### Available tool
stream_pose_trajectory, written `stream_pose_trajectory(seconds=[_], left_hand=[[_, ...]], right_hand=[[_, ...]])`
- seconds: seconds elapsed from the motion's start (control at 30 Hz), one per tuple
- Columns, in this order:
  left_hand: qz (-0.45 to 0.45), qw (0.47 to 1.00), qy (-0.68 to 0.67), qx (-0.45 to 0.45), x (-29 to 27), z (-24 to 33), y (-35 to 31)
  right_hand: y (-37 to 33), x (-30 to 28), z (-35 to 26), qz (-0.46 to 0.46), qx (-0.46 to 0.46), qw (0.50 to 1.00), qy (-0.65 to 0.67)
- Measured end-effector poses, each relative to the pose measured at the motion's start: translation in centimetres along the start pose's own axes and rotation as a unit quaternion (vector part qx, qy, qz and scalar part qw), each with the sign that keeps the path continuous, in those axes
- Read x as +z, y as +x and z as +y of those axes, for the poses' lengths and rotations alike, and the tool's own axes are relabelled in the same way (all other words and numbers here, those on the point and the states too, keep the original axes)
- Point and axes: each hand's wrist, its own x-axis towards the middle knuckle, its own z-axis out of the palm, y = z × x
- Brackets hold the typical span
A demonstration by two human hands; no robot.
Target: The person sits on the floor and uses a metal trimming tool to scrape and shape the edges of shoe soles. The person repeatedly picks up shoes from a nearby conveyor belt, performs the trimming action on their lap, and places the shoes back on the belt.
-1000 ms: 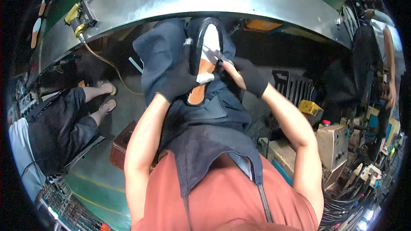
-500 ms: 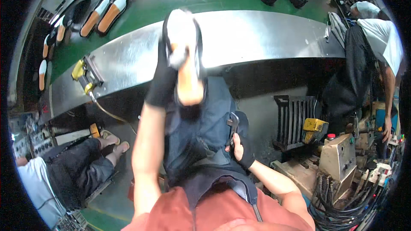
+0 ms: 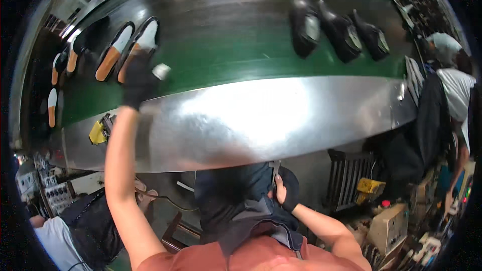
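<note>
My left hand (image 3: 140,81), in a black glove, reaches over the far left of the green belt and covers the lower end of a shoe (image 3: 147,36) lying with its white-and-tan underside up. Motion blur hides whether the fingers grip it; a small white patch shows at the thumb side. Beside it lies a similar shoe (image 3: 115,52). Low over my lap, my right hand (image 3: 282,192) is closed around a metal tool (image 3: 275,170) with a wrench-like head. To the right on the belt, a blurred black shoe (image 3: 304,30) stands upright beside two others (image 3: 346,35).
A shiny metal ledge (image 3: 226,130) runs between me and the green belt (image 3: 226,60). A yellow tool (image 3: 98,132) lies at its left end. A seated person (image 3: 65,236) is at the lower left, another person (image 3: 452,90) at the right. A beige control box (image 3: 386,228) stands at the lower right.
My left hand no longer holds a shoe up before me; it has reached left to the upturned shoes. A third black shoe now shows at the right. The right hand keeps the tool.
</note>
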Motion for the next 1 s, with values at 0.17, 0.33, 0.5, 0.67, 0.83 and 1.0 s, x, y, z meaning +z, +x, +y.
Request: stream_pose_trajectory(seconds=[0.17, 0.33, 0.5, 0.67, 0.83, 1.0], left_hand=[[-0.022, 0.920, 0.093, -0.381, 3.4, -15.0, 0.7], [0.028, 0.920, 0.046, -0.388, 4.7, -1.2, -1.9], [0.084, 0.870, -0.281, -0.397, 4.0, -5.9, -3.6], [0.057, 0.903, -0.384, -0.184, -4.7, -1.3, -17.2], [0.049, 0.898, -0.398, -0.181, -11.0, 3.6, -26.9], [-0.049, 0.827, -0.555, -0.079, -9.4, 18.0, -30.8]], right_hand=[[4.8, 1.6, 6.8, -0.107, 0.094, 0.989, 0.049], [4.0, 2.6, 5.1, -0.066, 0.091, 0.992, 0.062], [0.8, 2.1, 1.8, -0.030, -0.044, 0.999, 0.006], [-1.9, 1.8, 4.1, 0.017, -0.089, 0.995, 0.041], [-5.2, 1.7, 10.2, 0.052, -0.068, 0.975, 0.207], [-11.2, -0.1, 10.3, -0.028, -0.098, 0.969, 0.226]])
